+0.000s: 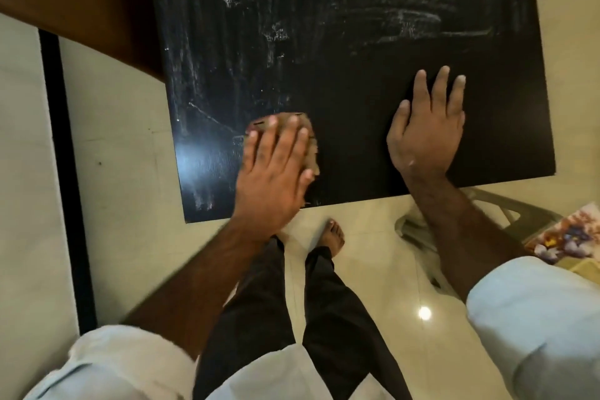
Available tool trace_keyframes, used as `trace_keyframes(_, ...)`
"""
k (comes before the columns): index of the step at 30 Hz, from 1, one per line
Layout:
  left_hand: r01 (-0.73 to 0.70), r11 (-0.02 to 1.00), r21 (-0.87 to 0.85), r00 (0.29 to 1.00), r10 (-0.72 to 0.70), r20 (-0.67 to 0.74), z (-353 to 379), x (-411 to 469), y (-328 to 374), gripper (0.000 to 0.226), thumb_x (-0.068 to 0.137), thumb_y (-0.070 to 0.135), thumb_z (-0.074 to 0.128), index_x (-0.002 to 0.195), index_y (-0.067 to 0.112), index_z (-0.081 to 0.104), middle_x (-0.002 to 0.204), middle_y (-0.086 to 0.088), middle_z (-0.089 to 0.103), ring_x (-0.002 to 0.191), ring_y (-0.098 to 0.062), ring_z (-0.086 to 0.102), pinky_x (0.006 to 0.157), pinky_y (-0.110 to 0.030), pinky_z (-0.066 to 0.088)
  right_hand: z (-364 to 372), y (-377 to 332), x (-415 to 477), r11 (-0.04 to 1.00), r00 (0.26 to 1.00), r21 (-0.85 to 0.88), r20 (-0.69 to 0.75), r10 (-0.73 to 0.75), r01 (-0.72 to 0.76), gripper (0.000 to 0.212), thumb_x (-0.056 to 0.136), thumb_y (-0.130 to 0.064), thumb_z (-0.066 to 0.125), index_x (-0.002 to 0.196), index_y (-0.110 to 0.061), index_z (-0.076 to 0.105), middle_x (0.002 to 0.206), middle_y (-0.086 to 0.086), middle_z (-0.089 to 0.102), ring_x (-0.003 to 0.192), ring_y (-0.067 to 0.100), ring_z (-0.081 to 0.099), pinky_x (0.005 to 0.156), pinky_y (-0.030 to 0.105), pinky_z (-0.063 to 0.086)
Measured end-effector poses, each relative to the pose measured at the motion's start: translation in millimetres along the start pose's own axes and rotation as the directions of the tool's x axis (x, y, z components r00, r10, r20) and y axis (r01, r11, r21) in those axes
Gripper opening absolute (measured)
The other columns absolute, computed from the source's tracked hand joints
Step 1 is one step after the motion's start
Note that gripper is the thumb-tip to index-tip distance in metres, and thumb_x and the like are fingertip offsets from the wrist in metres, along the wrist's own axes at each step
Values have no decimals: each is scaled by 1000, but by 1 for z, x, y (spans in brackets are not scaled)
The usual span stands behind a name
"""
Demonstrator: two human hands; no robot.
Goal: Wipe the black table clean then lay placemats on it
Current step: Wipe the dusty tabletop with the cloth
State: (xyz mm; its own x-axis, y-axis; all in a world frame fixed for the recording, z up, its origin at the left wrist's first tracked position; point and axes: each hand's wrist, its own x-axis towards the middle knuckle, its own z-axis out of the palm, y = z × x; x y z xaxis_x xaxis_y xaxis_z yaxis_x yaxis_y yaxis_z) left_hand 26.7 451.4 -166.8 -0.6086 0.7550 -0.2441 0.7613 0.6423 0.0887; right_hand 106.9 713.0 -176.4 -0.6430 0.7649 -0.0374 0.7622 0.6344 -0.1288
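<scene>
Under the straight fingers (289,140) of the left hand (272,172) lies a brownish cloth (313,153), pressed flat on the black table (357,81) close to its near edge. Nothing is gripped; the hand simply bears down on it. The right hand (425,136) rests spread and relaxed on bare table, well to the right of the cloth, holding nothing.

Beyond both sets of fingertips and out to the left of the cloth, whitish smears (406,19) streak the table, while the patch around the right fingers looks dark and clean.

I'd worry that a cloth only pinned by flat fingers may bunch or slide out on a quick stroke, letting skin drag fresh marks. The resting right palm might also print the cleaned patch.

Most of the cloth is hidden beneath the hand, which is blurred, and the table's far end is cut off. Right of the right forearm, a flowered sheet (574,230) runs out of view. It may be the placemats, but I cannot tell.
</scene>
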Motion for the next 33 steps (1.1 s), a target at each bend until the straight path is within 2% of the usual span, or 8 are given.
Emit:
trace_keyframes(5, 99, 995, 34, 992, -96, -82, -12, 51, -27, 73, 116, 53, 20, 179, 16, 6, 187, -9, -1, 173, -35, -2, 137, -62, 8, 5, -15, -3, 945, 943, -11, 80, -324, 326, 64, 114, -46, 34, 174, -26, 27, 185, 7, 15, 171, 36, 8, 128, 60, 33)
trace_keyframes(10, 45, 999, -3, 993, -45, -105, -24, 96, 15, 74, 116, 53, 20, 178, 15, 6, 187, -11, 0, 173, -35, 1, 138, -60, 5, 7, -30, -1, 950, 946, 17, 87, -311, 311, 61, 116, -46, 29, 175, -32, 24, 185, 0, 12, 172, 33, 6, 130, 58, 29)
trace_keyframes(13, -119, 993, 18, 992, 120, -27, -10, 44, 30, 75, 118, 53, 20, 178, 15, 0, 187, -11, -5, 173, -35, -3, 138, -60, 5, 6, -27, 1, 948, 945, 43, 83, -317, 315, 59, 117, -45, 30, 175, -34, 25, 185, -2, 13, 172, 31, 6, 131, 58, 28)
trace_keyframes(15, -141, 990, 12, 990, 141, 13, 2, -3, 19, 75, 118, 54, 21, 179, 16, 0, 187, -10, -6, 173, -35, -3, 137, -61, 7, 6, -28, 0, 952, 948, 34, 86, -306, 305, 59, 117, -45, 29, 175, -34, 25, 185, -2, 13, 172, 31, 6, 131, 58, 28)
trace_keyframes(20, 97, 995, -14, 995, -97, 21, 2, -41, -61, 76, 115, 59, 8, 179, 18, 8, 187, -9, 1, 173, -35, 0, 137, -62, 10, 2, -32, -3, 958, 955, 32, 82, -285, 284, 58, 118, -44, 29, 175, -32, 25, 185, -1, 14, 172, 32, 6, 130, 58, 28)
trace_keyframes(25, 224, 974, -36, 970, -226, -90, -16, 41, -73, 74, 116, 55, 11, 179, 16, 6, 187, -9, 1, 173, -34, 1, 138, -60, 7, 3, -36, -3, 960, 955, 35, 96, -279, 277, 59, 117, -43, 30, 175, -33, 23, 185, -1, 12, 172, 32, 4, 130, 59, 27)
trace_keyframes(29, 85, 996, -20, 993, -86, -76, -24, 74, -19, 75, 116, 54, 23, 178, 16, 7, 187, -11, 1, 173, -35, 2, 137, -61, 9, 3, -38, -3, 960, 954, 50, 107, -280, 276, 59, 117, -42, 32, 175, -33, 23, 185, -1, 12, 172, 32, 3, 130, 62, 27)
trace_keyframes(33, -122, 992, -9, 992, 122, 36, -4, 0, 3, 75, 117, 54, 20, 179, 16, 0, 187, -10, -9, 173, -35, -5, 136, -62, 7, 1, -36, -3, 956, 950, 61, 112, -291, 286, 59, 118, -42, 32, 174, -32, 24, 185, 1, 13, 171, 33, 5, 131, 63, 26)
